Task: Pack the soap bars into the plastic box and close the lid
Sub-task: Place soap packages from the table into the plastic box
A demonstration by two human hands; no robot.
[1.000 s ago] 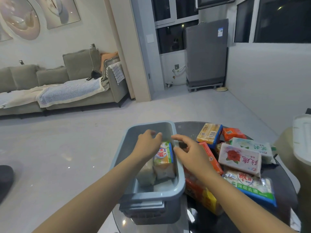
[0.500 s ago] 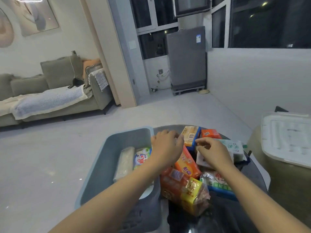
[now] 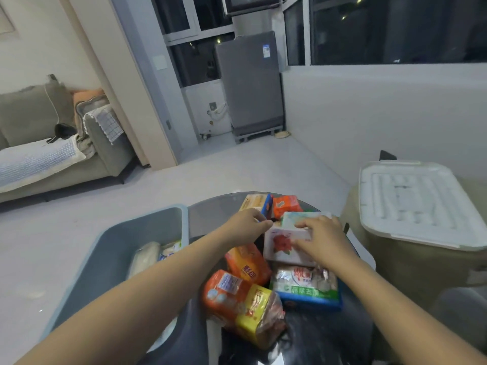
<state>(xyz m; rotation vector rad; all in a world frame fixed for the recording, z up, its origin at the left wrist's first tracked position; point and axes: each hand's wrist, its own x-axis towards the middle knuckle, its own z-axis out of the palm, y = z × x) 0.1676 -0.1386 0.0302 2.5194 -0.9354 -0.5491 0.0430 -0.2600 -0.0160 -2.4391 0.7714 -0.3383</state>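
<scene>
A grey-blue plastic box (image 3: 147,219) stands at the table's left with two wrapped soap bars (image 3: 147,256) inside. A pile of soap packs lies right of it. My right hand (image 3: 320,237) rests fingers-down on a white pack with a red flower (image 3: 282,246), gripping its far edge. My left hand (image 3: 246,223) touches the left end of the same pack, fingers curled. Nearby lie an orange pack (image 3: 247,264), an orange-and-yellow bundle (image 3: 242,301) and a blue-edged pack (image 3: 305,285). The white lid (image 3: 419,201) lies on a beige surface at right.
A dark round glass table (image 3: 213,212) carries the box and packs. At its far edge sit a yellow-blue pack (image 3: 254,202) and a small orange pack (image 3: 286,205). A sofa stands far left and a grey appliance by the windows.
Both hands left the box and moved right to the pile. The right hand now lies on the flower pack and the left hand has reached its left end. My view shifted right.
</scene>
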